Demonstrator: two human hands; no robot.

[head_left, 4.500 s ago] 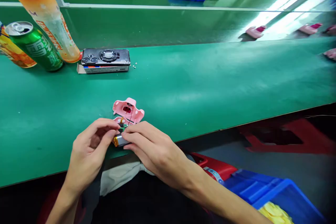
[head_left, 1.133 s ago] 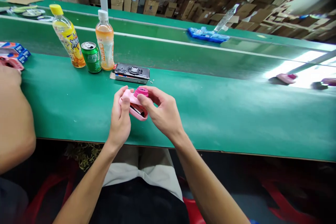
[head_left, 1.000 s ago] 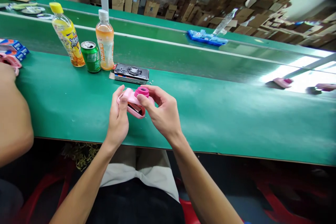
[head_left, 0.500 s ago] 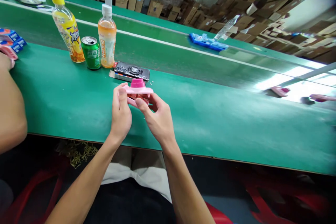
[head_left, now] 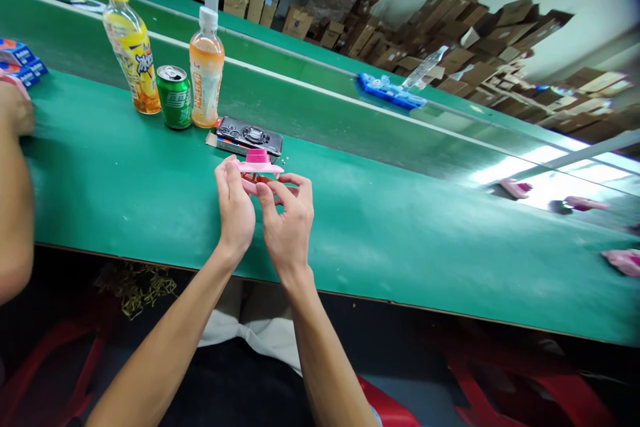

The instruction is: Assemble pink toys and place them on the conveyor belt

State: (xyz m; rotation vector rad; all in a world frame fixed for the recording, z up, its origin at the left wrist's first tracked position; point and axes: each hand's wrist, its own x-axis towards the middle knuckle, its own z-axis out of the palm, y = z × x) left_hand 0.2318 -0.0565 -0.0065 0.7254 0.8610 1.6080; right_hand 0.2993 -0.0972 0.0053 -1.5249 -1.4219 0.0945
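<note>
A pink toy camera (head_left: 257,167) with a magenta lens on top is held edge-on above the green workbench (head_left: 120,180). My left hand (head_left: 234,203) grips its left end with the fingertips. My right hand (head_left: 287,223) curls under its right side, with the fingers against the underside. The lower part of the camera is mostly hidden by my fingers. A co-worker's arm and hand (head_left: 15,147) are at the far left edge, well apart from my hands.
Beyond my hands stand a yellow-capped bottle (head_left: 131,47), a green can (head_left: 174,97), an orange drink bottle (head_left: 207,67) and a black camera-like part on a flat box (head_left: 245,135). Pink pieces (head_left: 516,188) lie on the belt at right; a blue tray (head_left: 390,91) sits farther back.
The open pink shell with its battery is now a closed camera body. It has turned edge-on with the lens upward, and my right hand has shifted beneath it. The view has tilted.
</note>
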